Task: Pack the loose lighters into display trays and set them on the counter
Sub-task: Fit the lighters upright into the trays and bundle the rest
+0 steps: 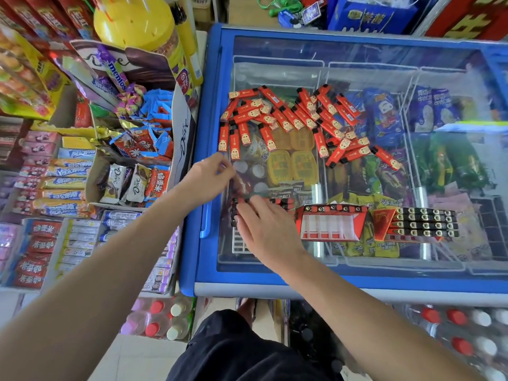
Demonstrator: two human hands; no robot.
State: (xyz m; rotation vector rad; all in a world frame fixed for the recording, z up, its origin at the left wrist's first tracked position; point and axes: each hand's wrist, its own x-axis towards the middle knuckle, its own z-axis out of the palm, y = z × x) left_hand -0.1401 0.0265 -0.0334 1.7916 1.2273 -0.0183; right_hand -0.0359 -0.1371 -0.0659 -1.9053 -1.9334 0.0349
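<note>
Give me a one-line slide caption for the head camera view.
Both hands, left hand and right hand, work at a lighter tray on the freezer lid, loose lighters behind.

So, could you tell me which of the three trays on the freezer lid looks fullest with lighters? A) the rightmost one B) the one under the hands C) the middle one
A: the rightmost tray shows several packed rows of lighter tops, the middle tray holds only one row along its back with bare slots in front, and the left tray still has bare slots in front.

left hand [211,174] above tray [275,202] | right hand [268,229] on tray | loose lighters [297,119] behind
</note>
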